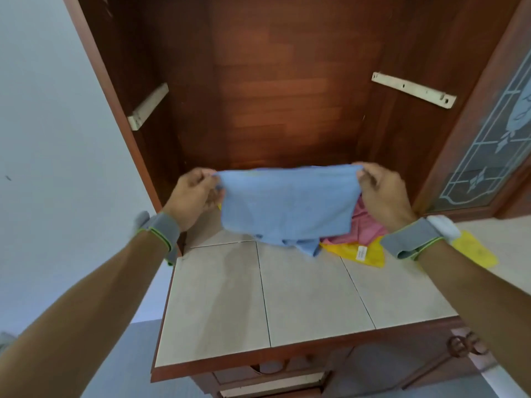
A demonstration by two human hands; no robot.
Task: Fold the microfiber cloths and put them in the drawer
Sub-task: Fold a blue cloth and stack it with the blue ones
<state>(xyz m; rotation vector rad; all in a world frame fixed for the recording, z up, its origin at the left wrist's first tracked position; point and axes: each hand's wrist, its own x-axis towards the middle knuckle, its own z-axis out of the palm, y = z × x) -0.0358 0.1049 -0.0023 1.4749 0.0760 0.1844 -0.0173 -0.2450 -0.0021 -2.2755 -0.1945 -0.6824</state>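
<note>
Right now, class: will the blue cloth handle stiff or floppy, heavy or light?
Probably floppy: the blue cloth sags between left hand and right hand, its lower edge crumpling. Likely light: corner pinches alone hold it.

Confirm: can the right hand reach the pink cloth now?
Likely not yet: the right hand is busy pinching the blue cloth, which hangs over part of the pink cloth.

A grey fabric strap edged in lime green is worn at each wrist: the left strap (162, 229) behind the left hand (195, 193), the right strap (411, 239) behind the right hand (382, 193). A white block (442, 226) (markings unreadable) is mounted on the right strap, and a blurred grey lump (141, 219) is seen on the left. Both forearms are seen bare.
</note>
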